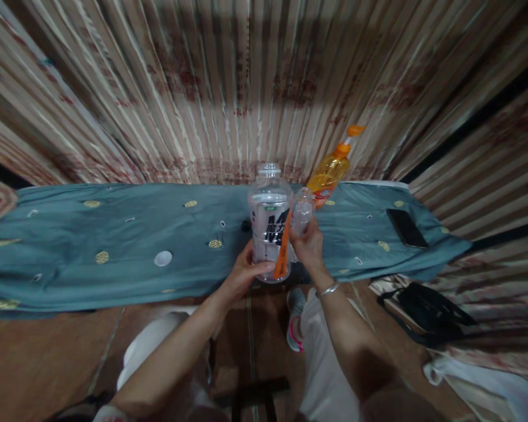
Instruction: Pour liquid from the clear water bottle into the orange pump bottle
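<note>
My left hand is closed round the lower left side of a large clear plastic bottle, its thumb across the front. This bottle is upright and uncapped, with black lettering and an orange stripe on its label. Just to its right, my right hand grips a small clear plastic bottle, also without a cap and slightly tilted. The two bottles are side by side; whether they touch I cannot tell. Behind the small bottle stands a pump bottle of orange-yellow liquid with an orange pump head.
A long narrow table under a teal patterned cloth runs across the view. On it lie a white round lid-like disc, a small dark object and a black phone. A pleated curtain hangs behind. A black bag is at lower right.
</note>
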{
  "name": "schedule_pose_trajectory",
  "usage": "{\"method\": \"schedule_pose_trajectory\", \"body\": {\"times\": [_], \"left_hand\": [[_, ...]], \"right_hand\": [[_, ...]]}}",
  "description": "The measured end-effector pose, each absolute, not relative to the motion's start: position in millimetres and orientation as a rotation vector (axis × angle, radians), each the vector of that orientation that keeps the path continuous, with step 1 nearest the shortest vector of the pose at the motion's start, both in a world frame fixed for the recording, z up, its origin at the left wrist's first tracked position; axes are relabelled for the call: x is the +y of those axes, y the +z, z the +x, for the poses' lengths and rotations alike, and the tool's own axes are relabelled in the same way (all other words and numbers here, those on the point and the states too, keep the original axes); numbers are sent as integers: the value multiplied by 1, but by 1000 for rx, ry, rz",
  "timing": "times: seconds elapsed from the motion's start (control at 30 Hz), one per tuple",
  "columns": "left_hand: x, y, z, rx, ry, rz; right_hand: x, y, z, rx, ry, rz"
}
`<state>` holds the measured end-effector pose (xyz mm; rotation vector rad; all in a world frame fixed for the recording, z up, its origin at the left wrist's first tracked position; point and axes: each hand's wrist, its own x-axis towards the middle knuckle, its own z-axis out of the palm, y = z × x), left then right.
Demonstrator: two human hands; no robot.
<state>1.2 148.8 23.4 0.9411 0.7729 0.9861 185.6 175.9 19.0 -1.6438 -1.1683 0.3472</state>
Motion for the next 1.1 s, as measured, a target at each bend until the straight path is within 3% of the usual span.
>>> {"method": "schedule_pose_trajectory", "body": {"times": [1.1], "left_hand": [[163, 21, 14, 636, 866, 582]], "right_hand": [[180, 10, 202, -1003, 403, -1607]]}}
